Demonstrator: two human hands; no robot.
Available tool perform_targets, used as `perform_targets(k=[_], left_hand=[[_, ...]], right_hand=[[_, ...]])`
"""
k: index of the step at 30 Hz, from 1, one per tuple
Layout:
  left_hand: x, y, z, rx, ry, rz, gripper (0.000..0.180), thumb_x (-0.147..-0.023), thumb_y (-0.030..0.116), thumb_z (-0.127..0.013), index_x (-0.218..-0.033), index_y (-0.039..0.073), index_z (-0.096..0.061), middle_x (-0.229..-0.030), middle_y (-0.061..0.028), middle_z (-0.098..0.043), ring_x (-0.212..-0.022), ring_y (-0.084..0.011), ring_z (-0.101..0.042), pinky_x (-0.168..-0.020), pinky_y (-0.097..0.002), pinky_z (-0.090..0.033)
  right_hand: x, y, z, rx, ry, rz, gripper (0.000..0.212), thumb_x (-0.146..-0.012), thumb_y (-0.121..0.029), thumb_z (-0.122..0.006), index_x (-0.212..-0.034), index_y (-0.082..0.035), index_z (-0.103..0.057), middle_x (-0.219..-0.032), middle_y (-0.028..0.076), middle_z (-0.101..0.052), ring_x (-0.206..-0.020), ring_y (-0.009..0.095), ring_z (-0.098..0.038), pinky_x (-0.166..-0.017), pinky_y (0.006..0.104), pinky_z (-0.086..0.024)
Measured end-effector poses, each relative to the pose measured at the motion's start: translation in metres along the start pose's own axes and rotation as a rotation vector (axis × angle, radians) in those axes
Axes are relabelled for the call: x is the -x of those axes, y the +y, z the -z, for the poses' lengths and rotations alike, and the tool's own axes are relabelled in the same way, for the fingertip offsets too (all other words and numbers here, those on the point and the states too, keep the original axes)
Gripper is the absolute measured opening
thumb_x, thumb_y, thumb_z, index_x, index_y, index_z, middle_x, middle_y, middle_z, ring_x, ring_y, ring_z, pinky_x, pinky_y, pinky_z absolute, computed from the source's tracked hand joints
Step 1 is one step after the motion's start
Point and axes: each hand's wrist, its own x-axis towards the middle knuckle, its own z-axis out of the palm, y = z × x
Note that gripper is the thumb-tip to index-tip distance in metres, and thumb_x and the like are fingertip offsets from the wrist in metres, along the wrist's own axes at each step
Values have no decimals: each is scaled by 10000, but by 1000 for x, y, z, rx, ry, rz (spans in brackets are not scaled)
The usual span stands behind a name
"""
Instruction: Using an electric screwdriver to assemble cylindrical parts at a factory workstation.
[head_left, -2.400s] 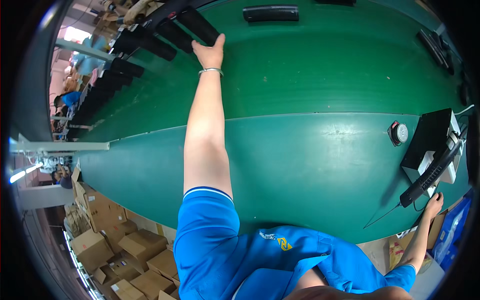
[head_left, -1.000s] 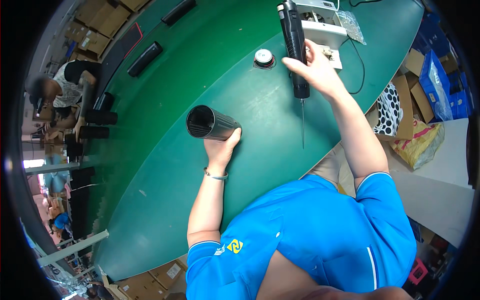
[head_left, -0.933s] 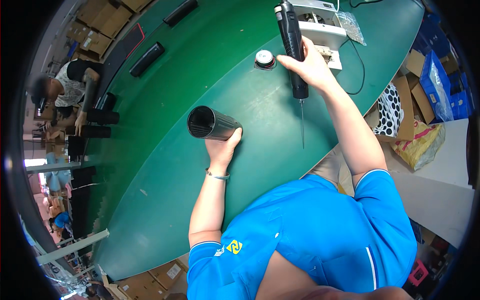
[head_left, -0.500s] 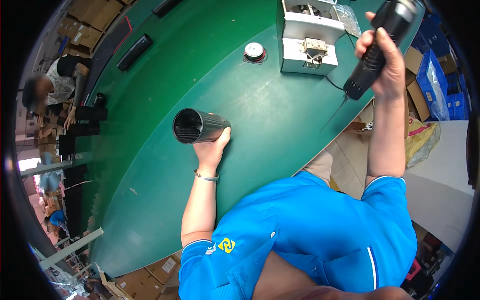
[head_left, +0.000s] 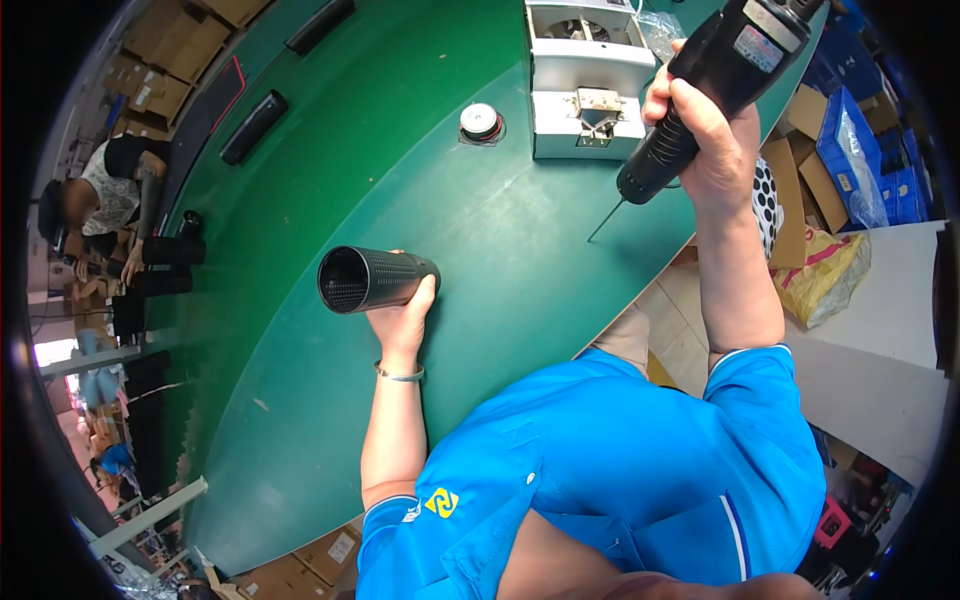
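Right now I look down on two hands, and each one has one thing. The left hand (head_left: pixel 400 318) has its fingers curled tight around one black tube (head_left: pixel 378 280), and its thumb lies along the side. It holds the tube over the near part of the green table (head_left: pixel 480 350). The tube lies sideways, with its long line going left to right, and its open mouth points left. I see tiny holes in its wall.

The right hand (head_left: pixel 725 155) has its fingers closed around one black screwdriver (head_left: pixel 725 70). This slants down to the left, and its thin tip is well apart from the tube. I can't tell if the tip touches the table.

I count one round speaker (head_left: pixel 480 120), one white machine (head_left: pixel 590 75) and, far back, two more tubes (head_left: pixel 253 127). One other person (head_left: pixel 105 195) is by some dark tubes (head_left: pixel 172 250), too crowded for me to count. To the right, one blue bin (head_left: pixel 830 140) holds clear plastic (head_left: pixel 860 170), and one brown box (head_left: pixel 787 215) has a dotted sheet (head_left: pixel 766 205) in it.
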Motion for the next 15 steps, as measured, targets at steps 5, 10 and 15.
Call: perform_targets(k=[5,10,15], left_hand=[[1,4,-1,7,-16,-12,475,-697,59,-758,-1114,22,-534,-983,-39,-589,-881,-137,-578,-813,-302,-490],[4,0,1,15,-32,-19,478,-691,33,-756,-1114,25,-533,-966,-33,-594,-873,-132,-583,-795,-295,-495],[5,0,0,32,-60,-21,464,-698,24,-751,-1109,28,-537,-982,-36,-587,-892,-133,-576,-807,-298,-491]], right_hand=[[10,-11,-5,54,-66,23,508,-838,-111,-609,-1285,27,-412,-888,110,-532,-792,180,-537,-741,340,-462],[13,-19,2,-89,-398,-94,773,-710,-273,-755,-1327,6,-382,-958,79,-472,-847,192,-521,-809,362,-453],[17,-14,-6,-125,-494,-6,580,-745,-221,-745,-1190,-22,-431,-821,63,-530,-651,157,-529,-622,284,-463]])
